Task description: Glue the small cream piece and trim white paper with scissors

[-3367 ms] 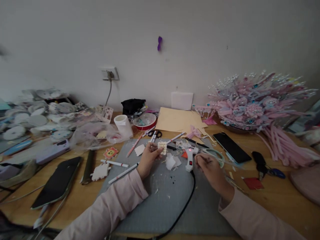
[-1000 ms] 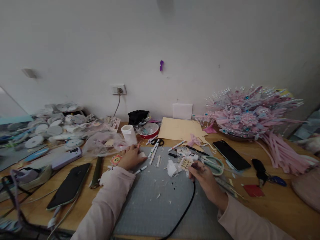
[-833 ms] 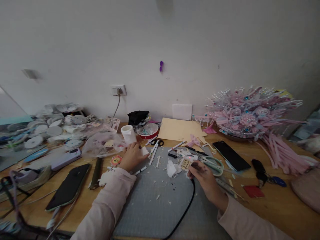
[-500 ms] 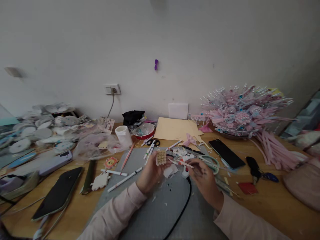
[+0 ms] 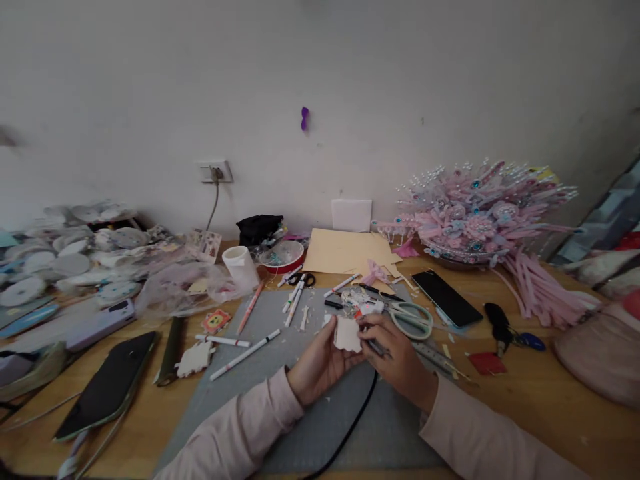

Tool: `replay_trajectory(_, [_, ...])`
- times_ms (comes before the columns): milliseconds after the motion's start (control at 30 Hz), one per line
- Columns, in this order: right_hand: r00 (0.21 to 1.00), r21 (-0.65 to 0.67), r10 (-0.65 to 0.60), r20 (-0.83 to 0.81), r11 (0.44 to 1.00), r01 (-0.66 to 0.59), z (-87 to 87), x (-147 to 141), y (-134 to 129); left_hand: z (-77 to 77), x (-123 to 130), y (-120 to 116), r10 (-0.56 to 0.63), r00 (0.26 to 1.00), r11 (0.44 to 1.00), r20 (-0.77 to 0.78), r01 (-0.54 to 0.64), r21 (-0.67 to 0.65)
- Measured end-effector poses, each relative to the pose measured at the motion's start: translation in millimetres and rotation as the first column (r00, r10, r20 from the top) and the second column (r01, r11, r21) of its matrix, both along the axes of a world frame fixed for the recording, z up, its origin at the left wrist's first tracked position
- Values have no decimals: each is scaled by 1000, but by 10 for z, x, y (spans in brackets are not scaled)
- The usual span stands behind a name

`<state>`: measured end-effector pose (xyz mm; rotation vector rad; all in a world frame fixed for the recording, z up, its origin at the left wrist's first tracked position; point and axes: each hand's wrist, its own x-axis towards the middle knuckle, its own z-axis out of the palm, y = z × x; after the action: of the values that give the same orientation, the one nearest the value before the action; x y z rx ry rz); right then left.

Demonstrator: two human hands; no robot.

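Observation:
My left hand (image 5: 320,363) holds a small pale piece with a scalloped edge (image 5: 347,335) over the grey cutting mat (image 5: 300,427). The fingers of my right hand (image 5: 395,353) are closed at the right side of that piece; whether they grip the piece or something else small is hidden. Just behind my hands lie a white and red tool (image 5: 371,306), partly covered, and scissors with pale green handles (image 5: 413,321). A black cord (image 5: 357,420) runs from under my right hand toward the front edge.
Markers (image 5: 245,355), a pink pen (image 5: 250,308) and a lion cutout (image 5: 217,321) lie left. Phones (image 5: 107,383) (image 5: 447,298) flank the mat. A pink beaded decoration (image 5: 470,223) stands back right, a white roll (image 5: 240,267) back left.
The held piece has turned from a brownish textured face to a plain pale one and moved right and down. My hands have come together around it. The view has shifted slightly.

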<state>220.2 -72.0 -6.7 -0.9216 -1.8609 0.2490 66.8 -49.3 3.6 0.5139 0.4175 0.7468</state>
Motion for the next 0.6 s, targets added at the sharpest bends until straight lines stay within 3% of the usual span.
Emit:
replay_trajectory(333, [998, 14, -25, 54, 1000, 25, -12, 58, -4, -21, -34, 13, -4, 1000, 1000, -20, 5, 29])
replay_trajectory(467, [992, -62, -61, -106, 997, 55, 10, 40, 10, -47, -37, 42, 87, 991, 990, -103, -74, 120])
replay_trajectory(533, [946, -223, -133, -295, 973, 68, 42, 15, 34, -73, -51, 73, 254, 944, 938, -212, -186, 294])
replay_trajectory(600, [857, -410, -216, -469, 912, 5, 75, -5, 68, -96, -84, 109, 494, 807, 792, -325, -263, 551])
